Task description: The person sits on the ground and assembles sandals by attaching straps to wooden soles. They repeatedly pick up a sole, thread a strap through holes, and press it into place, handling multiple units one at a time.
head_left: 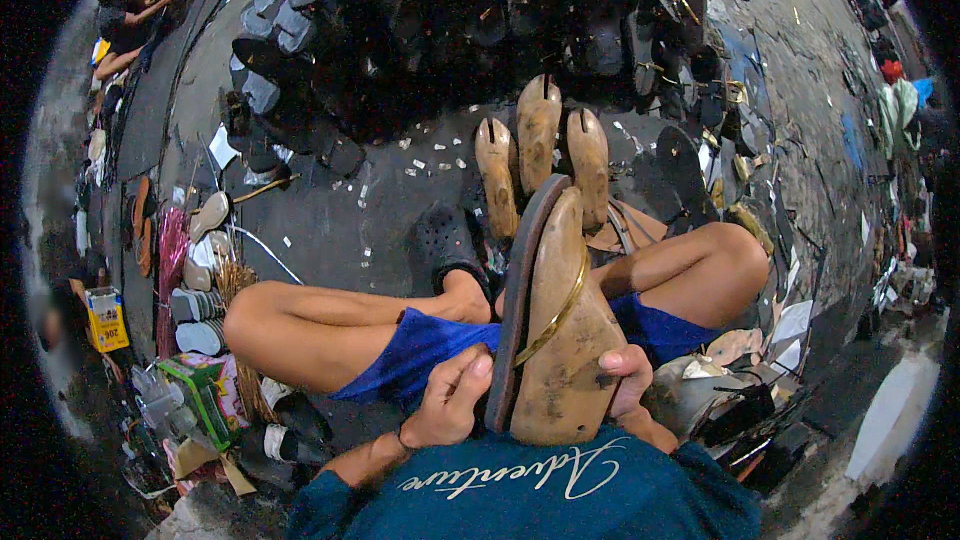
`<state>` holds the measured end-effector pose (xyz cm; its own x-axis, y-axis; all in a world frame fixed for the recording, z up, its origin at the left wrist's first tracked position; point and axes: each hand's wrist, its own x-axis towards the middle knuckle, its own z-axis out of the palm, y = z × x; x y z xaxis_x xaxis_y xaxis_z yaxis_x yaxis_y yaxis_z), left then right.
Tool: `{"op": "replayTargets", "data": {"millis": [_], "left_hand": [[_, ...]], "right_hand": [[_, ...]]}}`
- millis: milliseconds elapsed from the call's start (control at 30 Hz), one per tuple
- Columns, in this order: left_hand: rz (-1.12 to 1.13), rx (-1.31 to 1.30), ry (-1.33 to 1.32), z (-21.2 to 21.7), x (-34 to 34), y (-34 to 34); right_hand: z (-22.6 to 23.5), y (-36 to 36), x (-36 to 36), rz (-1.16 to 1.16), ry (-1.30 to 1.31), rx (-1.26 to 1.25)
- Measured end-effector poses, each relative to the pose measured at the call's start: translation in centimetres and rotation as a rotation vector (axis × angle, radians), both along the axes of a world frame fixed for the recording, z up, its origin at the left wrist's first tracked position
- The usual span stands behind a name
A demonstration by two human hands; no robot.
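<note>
A wooden shoe last [571,360] stands tilted in front of my chest. Along its left side runs the dark layered sole of a sandal [527,285], and a thin gold strap [556,320] crosses the last. My right hand [628,380] grips the last near its lower right edge, thumb on the front face. Close against the sole's left edge, my left hand [450,402] is closed, thumb pressed to curled fingers; what they pinch, if anything, is hidden. Beyond the sandal, three more wooden lasts [540,125] rest on the floor, toes pointing away.
Many dark soles [300,0] form a heap at the far side. My crossed legs frame the work, with a black clog [443,245] on one foot. Left are a yellow box [106,320], pink strands [171,270] and a green box [200,395]. White scraps litter the dark floor [340,225].
</note>
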<state>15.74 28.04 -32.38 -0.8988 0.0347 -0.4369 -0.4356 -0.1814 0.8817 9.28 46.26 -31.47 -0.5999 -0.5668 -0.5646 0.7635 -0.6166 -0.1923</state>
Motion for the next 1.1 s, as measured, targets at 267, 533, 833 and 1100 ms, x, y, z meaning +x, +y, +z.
{"op": "replayTargets", "data": {"millis": [267, 533, 833, 1100], "left_hand": [[-0.027, 0.240, -0.358, -5.6, 1.6, -1.3], [0.094, 0.187, -0.080, -1.0, -0.9, -4.0], [0.075, -0.248, -0.190, -7.2, 3.0, -4.2], [0.244, 0.598, 0.089, -2.0, -5.2, -6.9]], "right_hand": [[2.4, 0.6, -0.7, 0.143, 0.125, 0.108], [-4.6, -0.9, -4.3, 0.446, 1.059, 0.587], [-13.0, -5.8, 1.8, 0.681, 0.996, 0.860], [-1.9, -6.1, -5.6, 0.436, 0.950, 0.536]]}}
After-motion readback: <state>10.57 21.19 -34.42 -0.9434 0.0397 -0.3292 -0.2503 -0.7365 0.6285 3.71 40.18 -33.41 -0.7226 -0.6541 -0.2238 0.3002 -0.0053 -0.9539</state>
